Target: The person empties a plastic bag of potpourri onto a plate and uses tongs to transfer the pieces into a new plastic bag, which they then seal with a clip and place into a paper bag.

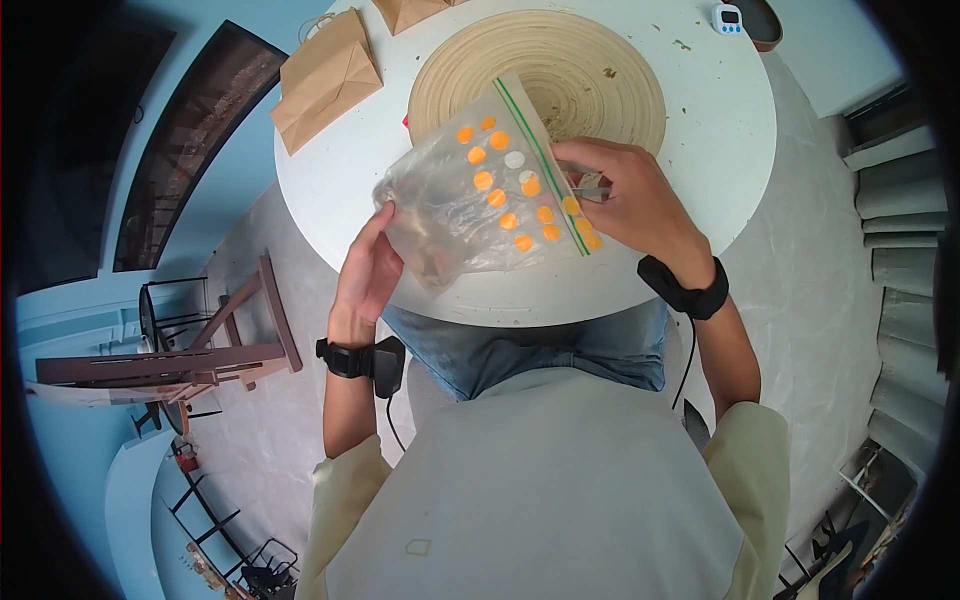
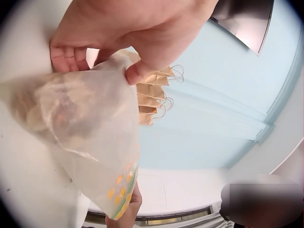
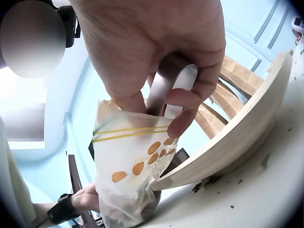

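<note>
A translucent zip bag (image 1: pixel 450 215) with orange dots and a green seal line lies tilted over the table's near part, brownish contents showing in its lower end in the left wrist view. My left hand (image 1: pixel 372 268) grips that end, thumb on top. At the mouth, my right hand (image 1: pixel 640 200) holds bent metal tongs (image 3: pixel 164 83), their arms reaching down at the bag's opening; its fingers also touch the bag's edge. The tong tips are hidden, and I cannot tell whether they hold anything.
A round ribbed wooden tray (image 1: pixel 625 85) lies behind the bag on the white table (image 1: pixel 715 150), with dark crumbs around it. Brown paper bags (image 1: pixel 325 80) stand at the back left. A small white timer (image 1: pixel 728 19) and a dark dish (image 1: pixel 765 25) are at the back right.
</note>
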A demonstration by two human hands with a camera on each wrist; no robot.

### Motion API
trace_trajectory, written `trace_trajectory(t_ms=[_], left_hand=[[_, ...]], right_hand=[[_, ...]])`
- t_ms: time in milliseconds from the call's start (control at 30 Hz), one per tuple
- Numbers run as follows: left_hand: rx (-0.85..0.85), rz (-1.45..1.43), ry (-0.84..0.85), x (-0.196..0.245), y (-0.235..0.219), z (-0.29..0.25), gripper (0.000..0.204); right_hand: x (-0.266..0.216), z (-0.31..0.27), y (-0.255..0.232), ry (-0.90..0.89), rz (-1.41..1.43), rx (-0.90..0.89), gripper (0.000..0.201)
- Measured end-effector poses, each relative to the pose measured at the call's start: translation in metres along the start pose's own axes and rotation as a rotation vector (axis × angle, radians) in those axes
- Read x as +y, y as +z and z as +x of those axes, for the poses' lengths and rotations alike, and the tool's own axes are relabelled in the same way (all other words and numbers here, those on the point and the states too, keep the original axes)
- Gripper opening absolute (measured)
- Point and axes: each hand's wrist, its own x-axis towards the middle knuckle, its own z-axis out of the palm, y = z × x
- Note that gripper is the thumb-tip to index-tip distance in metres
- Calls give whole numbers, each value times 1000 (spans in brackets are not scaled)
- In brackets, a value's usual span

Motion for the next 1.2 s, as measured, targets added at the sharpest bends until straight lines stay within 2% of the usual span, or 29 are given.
trace_trajectory(t_ms=[133, 200, 333, 400, 533, 700, 733, 867, 1000, 1200], left_hand=[[-36, -145, 48, 0, 5, -7, 52], [-27, -110, 82, 3, 9, -11, 53], [53, -37, 94, 11, 11, -14, 55], [75, 13, 208, 16, 7, -9, 55], [98, 68, 249, 39, 14, 4, 54], [3, 8, 200, 70, -2, 44, 51], [-50, 17, 188, 76, 0, 49, 51], [-84, 76, 191, 89, 6, 66, 51], [-90, 156, 198, 103, 12, 81, 49], [-68, 293, 247, 120, 43, 74, 47]], right_hand=[[2, 0, 0, 75, 128, 13, 39], [0, 2, 1, 120, 225, 37, 39], [0, 6, -1, 145, 200, 42, 39], [7, 8, 3, 57, 260, 115, 39], [7, 6, -3, 81, 243, 117, 38], [20, -2, -18, 83, -27, 201, 40], [22, -5, -21, 86, -29, 207, 40], [29, -16, -32, 163, -133, 229, 41], [33, -26, -38, 177, -228, 271, 39], [38, -39, -46, 206, -315, 363, 40]])
